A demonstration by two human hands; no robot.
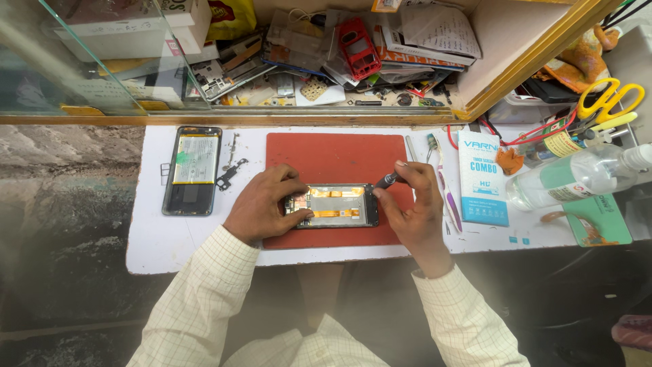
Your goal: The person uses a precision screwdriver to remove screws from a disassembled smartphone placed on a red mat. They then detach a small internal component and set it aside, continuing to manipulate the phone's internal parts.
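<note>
An opened phone (334, 206) lies flat on a red mat (336, 153), its inner boards and orange flex strips showing. My left hand (263, 202) grips the phone's left end, thumb on its inner face. My right hand (414, 197) holds a small dark screwdriver (387, 180) with its tip at the phone's upper right corner. A second phone body (192, 170) with its battery exposed rests on the white table at the left, beside small loose metal parts (231, 173).
A blue-and-white packet (483, 178) lies right of the mat, beside tweezers and a toothbrush (445, 183). A clear plastic bottle (577, 177), yellow scissors (608, 98) and red wires sit far right. A cluttered glass-fronted shelf (326, 61) runs along the back.
</note>
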